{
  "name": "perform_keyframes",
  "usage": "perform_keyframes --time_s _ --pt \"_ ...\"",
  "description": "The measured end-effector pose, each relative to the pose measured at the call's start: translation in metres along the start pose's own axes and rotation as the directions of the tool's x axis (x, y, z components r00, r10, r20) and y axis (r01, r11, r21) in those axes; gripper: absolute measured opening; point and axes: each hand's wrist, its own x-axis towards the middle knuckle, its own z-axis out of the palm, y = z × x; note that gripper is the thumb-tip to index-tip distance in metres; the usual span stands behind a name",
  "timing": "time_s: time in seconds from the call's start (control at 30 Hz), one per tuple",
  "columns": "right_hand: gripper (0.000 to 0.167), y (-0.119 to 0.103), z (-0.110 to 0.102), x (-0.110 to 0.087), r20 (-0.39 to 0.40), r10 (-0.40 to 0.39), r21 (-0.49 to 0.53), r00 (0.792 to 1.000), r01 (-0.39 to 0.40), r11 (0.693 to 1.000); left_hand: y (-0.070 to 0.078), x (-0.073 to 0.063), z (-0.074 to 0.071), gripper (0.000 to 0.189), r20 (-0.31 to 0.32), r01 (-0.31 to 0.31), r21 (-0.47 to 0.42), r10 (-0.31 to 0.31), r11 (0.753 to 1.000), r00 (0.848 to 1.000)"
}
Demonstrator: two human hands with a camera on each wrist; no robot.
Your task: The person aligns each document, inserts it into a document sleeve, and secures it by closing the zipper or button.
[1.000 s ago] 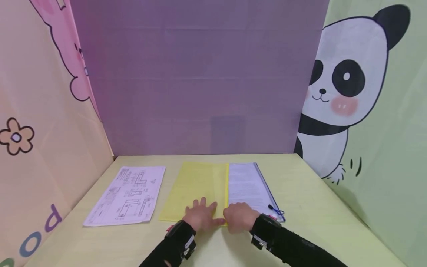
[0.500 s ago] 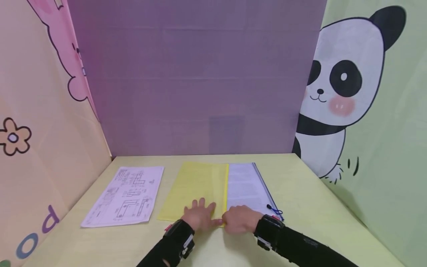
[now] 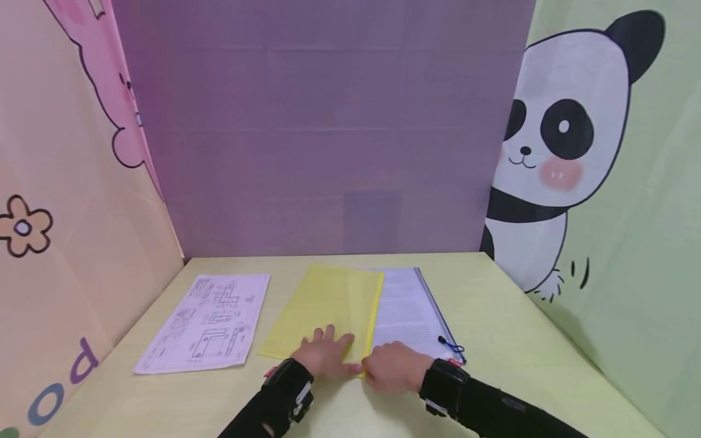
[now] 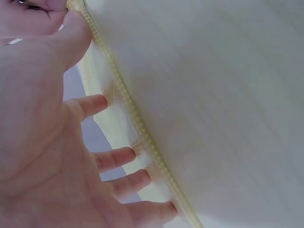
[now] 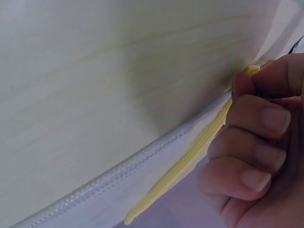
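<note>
A translucent yellow zip document pouch (image 3: 335, 298) lies on the table, overlapping a white printed sheet (image 3: 402, 310) bordered by a dark blue zip strip. My left hand (image 3: 323, 358) rests on the yellow pouch's near part, fingers spread, thumb out toward its near right corner. In the left wrist view the fingertips press along inside the pouch's ribbed edge (image 4: 130, 107). With curled fingers, my right hand (image 3: 395, 367) pinches that same corner beside the left thumb. The yellow strip (image 5: 178, 166) runs up to the right thumb and forefinger, which hide the corner itself.
Left of the pouch lies a sheet with technical drawings (image 3: 205, 325). A blue cord pull (image 3: 451, 345) hangs at the blue strip's near end. Behind the pale wooden table (image 3: 526, 340) stands a purple panel (image 3: 328, 121), with painted walls at both sides.
The yellow pouch has turned slightly, its far right corner shifting right over the printed sheet. Both hands have moved slightly nearer the table's front, keeping their places on the pouch.
</note>
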Motion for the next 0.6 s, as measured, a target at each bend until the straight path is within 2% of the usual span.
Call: perform_keyframes --time_s 0.2,0.47,0.6 --pt "0.016 0.002 0.0 -0.001 -0.07 -0.028 -0.051 0.997 0.024 0.998 0.0 0.0 -0.002 0.077 0.018 0.0 0.013 0.0 1.0 1.0" --pt "0.018 0.006 0.001 0.002 -0.078 -0.021 -0.058 0.997 0.016 0.998 -0.001 0.0 -0.003 0.077 0.035 0.011 0.023 -0.012 1.0 0.999" --pt "0.019 0.012 0.006 0.003 -0.095 0.008 -0.075 0.995 -0.015 0.997 -0.001 0.001 -0.003 0.077 0.041 0.009 0.013 -0.01 1.0 0.999"
